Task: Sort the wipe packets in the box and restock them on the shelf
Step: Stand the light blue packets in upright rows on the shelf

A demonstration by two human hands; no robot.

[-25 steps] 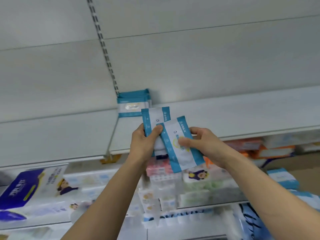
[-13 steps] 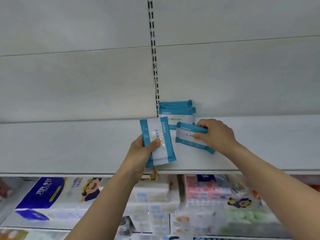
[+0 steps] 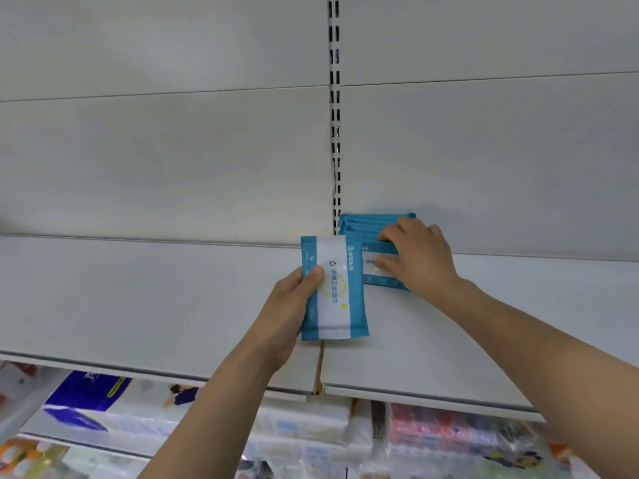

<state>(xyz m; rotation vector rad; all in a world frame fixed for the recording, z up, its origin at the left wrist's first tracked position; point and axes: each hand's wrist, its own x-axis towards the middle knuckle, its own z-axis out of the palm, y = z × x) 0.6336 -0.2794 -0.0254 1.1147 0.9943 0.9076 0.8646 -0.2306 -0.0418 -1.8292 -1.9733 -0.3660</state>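
Since half a second ago the right hand point(image 3: 416, 259) has carried its wipe packet point(image 3: 378, 267) back against the stack of packets point(image 3: 373, 223) at the rear of the shelf point(image 3: 173, 299); that packet now sits at the front of the row, just right of the slotted upright point(image 3: 334, 133). Right fingers are spread over its top edge and thumb lies on its face, so the grip reads as a loose press and steady, not a clench; whether the packet is already let go, cannot tell. Left hand point(image 3: 294, 305) holds a second packet point(image 3: 332, 288) upright, thumb on the printed face and fingers behind it, a firm pinch near the left edge. It overlaps the left end of the placed packet in view; touching or not, cannot tell. Judgement: the spare is held close and label-forward so it can follow into the same row without a re-grip. Stack is pushed to the back panel point(image 3: 484, 150), probably so that new packets lean on something and do not topple; they look soft and thin, likely to slump if left free. Most of the shelf is bare, so restocking seems at an early stage. Lower shelves carry tissue packs point(image 3: 90, 399), blurred. The box is not in view.
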